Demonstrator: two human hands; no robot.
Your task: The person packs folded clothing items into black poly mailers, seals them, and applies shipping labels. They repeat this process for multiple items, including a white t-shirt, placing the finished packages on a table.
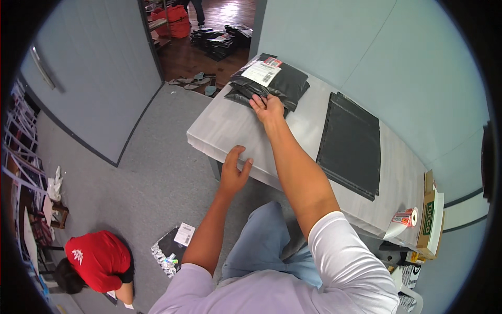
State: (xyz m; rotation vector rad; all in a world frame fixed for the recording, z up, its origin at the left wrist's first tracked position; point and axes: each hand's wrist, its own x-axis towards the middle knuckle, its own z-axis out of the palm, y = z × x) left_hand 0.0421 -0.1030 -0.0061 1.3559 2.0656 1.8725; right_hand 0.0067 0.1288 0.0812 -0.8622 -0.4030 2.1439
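Note:
A small stack of black plastic mailing bags (293, 86), filled and bulging, lies at the far left end of the table. The upper one carries a white shipping label (260, 73). My right hand (268, 108) is at the near edge of this stack, fingers stretched out against the black plastic, gripping nothing that I can see. My left hand (235, 170) hangs by the table's front edge with thumb and fingers apart, holding nothing. Flat black mailing bags (351, 144) lie in a neat pile to the right of my right forearm.
The pale table (219, 123) runs along the wall. A label roll (405, 217) and cardboard box (431, 220) stand at its right end. A labelled black parcel (170, 246) and a crouching person in red (99, 259) are on the floor at left. More black parcels (219, 44) lie beyond the doorway.

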